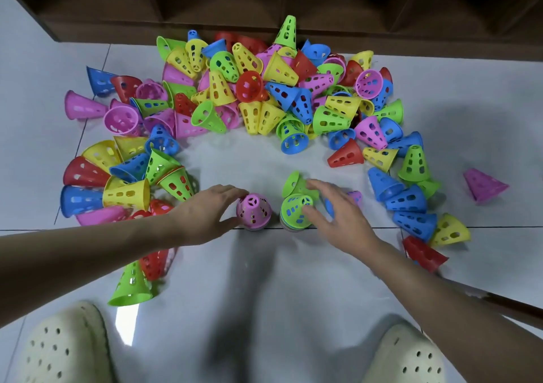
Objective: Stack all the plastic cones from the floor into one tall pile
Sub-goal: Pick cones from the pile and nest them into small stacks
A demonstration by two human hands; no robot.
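Two short upright piles stand on the floor in front of me: one topped by a pink cone [254, 210], the other topped by a green cone [296, 211]. My left hand [209, 212] reaches to the pink-topped pile, fingers spread around its left side, touching it. My right hand [333, 209] hovers with straight fingers beside the green-topped pile, its thumb near that cone. Another green cone [294, 183] lies on its side just behind. Several loose cones [264, 89] in pink, yellow, blue, red and green lie scattered in an arc beyond.
A dark wooden shelf unit [264, 6] runs along the far edge of the tiled floor [264, 280]. My two cream perforated clogs [64, 350] sit at the bottom. A lone pink cone [483, 184] lies far right. A brown stick [499, 303] pokes in at the right.
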